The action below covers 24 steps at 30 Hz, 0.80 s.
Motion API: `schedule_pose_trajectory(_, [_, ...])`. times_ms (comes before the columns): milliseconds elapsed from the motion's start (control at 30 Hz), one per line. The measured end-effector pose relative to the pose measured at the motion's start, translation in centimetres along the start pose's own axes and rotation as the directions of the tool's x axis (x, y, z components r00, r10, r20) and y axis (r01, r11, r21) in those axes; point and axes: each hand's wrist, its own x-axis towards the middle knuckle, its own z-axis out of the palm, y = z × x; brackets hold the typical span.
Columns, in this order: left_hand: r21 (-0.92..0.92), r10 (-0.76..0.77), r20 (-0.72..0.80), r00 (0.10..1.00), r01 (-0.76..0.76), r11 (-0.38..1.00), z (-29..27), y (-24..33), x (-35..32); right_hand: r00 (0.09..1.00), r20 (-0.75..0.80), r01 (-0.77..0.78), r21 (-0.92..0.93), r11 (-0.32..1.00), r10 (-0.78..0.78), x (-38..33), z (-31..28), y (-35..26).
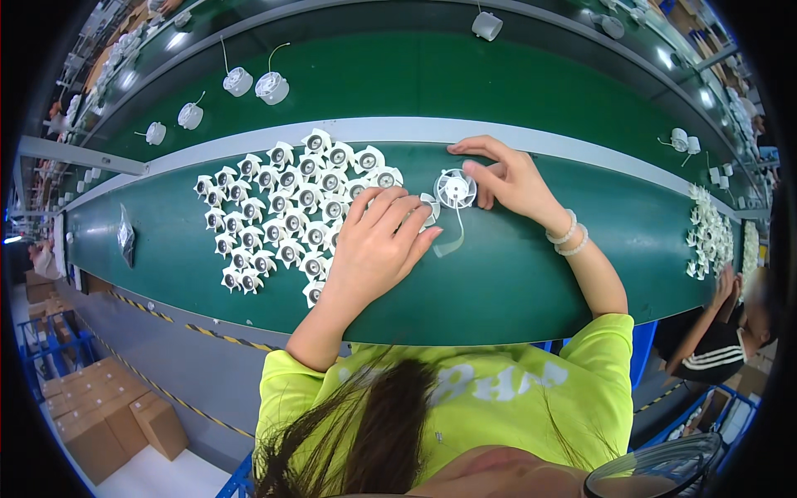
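Observation:
A round white fan housing (455, 189) with a thin ribbon trailing toward me lies on the green bench (515, 282). My right hand (508, 178) grips it at its right rim, index finger stretched over the top. My left hand (378, 242) rests, fingers together, on the right edge of a spread of several small white impellers (282, 212). One white impeller (429, 209) shows under its fingertips, right beside the housing. The rest of what lies under that palm is hidden.
Beyond a grey rail, a green conveyor (415, 79) carries several white fan units with wires (272, 86). Another heap of impellers (710, 232) lies at the right, near another person (722, 332). Cardboard boxes (108, 415) stand on the floor lower left. A small plastic bag (126, 236) lies at the bench's left.

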Motion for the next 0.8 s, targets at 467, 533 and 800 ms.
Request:
schedule_pose_trajectory(467, [-0.064, -0.022, 0.116, 0.993, 0.029, 0.998, 0.6, -0.1, 0.1, 0.813, 0.182, 0.493, -0.721, 0.487, -0.554, -0.8, -0.4, 2.1])
schedule_pose_trajectory(533, [-0.086, -0.032, 0.109, 0.994, 0.042, 0.995, 0.4, 0.2, 0.3, 0.82, 0.199, 0.499, -0.707, 0.5, -0.537, -0.7, -0.6, 2.5])
schedule_pose_trajectory(800, [-0.078, -0.042, 0.132, 0.99, 0.053, 0.996, 0.3, 0.7, 0.5, 0.792, 0.14, 0.482, -0.742, 0.467, -0.595, -1.2, 0.4, 2.2])
